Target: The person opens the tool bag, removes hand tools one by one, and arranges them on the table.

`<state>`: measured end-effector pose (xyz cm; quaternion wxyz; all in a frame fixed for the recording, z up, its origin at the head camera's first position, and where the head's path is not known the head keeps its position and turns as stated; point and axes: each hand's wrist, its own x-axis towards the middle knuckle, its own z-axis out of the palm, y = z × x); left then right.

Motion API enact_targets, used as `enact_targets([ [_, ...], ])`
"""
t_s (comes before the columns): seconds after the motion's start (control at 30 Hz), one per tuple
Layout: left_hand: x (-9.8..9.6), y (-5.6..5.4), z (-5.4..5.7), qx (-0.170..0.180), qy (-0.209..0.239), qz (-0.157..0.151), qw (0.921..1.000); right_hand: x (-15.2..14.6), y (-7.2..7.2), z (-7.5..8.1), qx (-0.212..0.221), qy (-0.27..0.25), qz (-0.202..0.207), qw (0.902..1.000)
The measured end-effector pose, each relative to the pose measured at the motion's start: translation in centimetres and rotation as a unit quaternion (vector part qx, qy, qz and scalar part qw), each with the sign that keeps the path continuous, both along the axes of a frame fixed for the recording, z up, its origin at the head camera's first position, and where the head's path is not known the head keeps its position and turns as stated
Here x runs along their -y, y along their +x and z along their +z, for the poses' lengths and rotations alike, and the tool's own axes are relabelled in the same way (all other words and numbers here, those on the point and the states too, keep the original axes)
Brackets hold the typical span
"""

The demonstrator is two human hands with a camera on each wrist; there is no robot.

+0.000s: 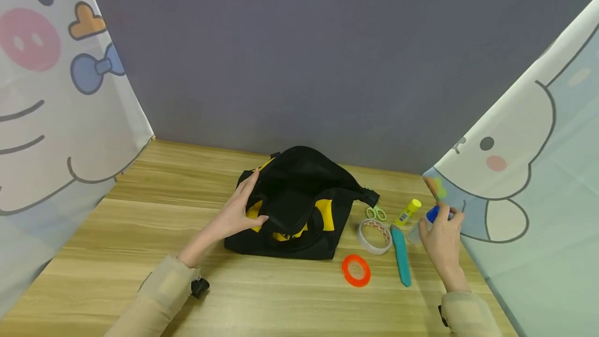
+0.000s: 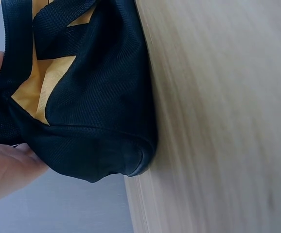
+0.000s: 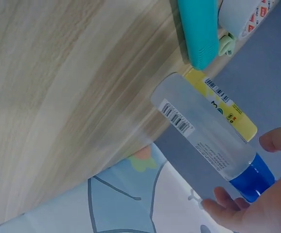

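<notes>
A black bag with yellow panels (image 1: 343,217) sits on the table with its mouth gaping. My left hand (image 1: 236,215) is at the left side of that mouth, thumb and fingers spread apart and touching the rim; in the left wrist view the bag's edge partly hides the fingers. To the right, a clear bottle (image 3: 203,126) with a blue cap (image 3: 253,178) stands on the table. Around the cap is my right hand (image 1: 442,233), thumb and fingers apart with a gap visible to the cap. A yellow glue stick (image 1: 408,212) stands just beside the bottle.
Between bag and bottle lie a teal long-shaped tool (image 1: 401,256), a white tape roll (image 1: 374,236), an orange-red tape roll (image 1: 345,269) and light green scissors (image 1: 376,214). A grey wall (image 1: 304,56) closes the back; printed cloths (image 1: 519,170) hang at both sides.
</notes>
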<state>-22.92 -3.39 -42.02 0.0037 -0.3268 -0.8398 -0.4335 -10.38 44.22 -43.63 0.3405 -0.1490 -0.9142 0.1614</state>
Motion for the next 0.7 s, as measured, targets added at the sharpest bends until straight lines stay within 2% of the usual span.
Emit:
enact_targets([
  [0.37, -0.2, 0.0, 0.1, 0.0, 0.002, -0.005, 1.0, 0.5, -0.2, 0.7, -0.037, 0.069, -0.019, 0.9967],
  [0.7, -0.3, -0.1, 0.3, 0.015, 0.001, -0.002, 0.9999, 1.4, -0.3, 1.2, -0.06, 0.072, -0.001, 0.9956],
])
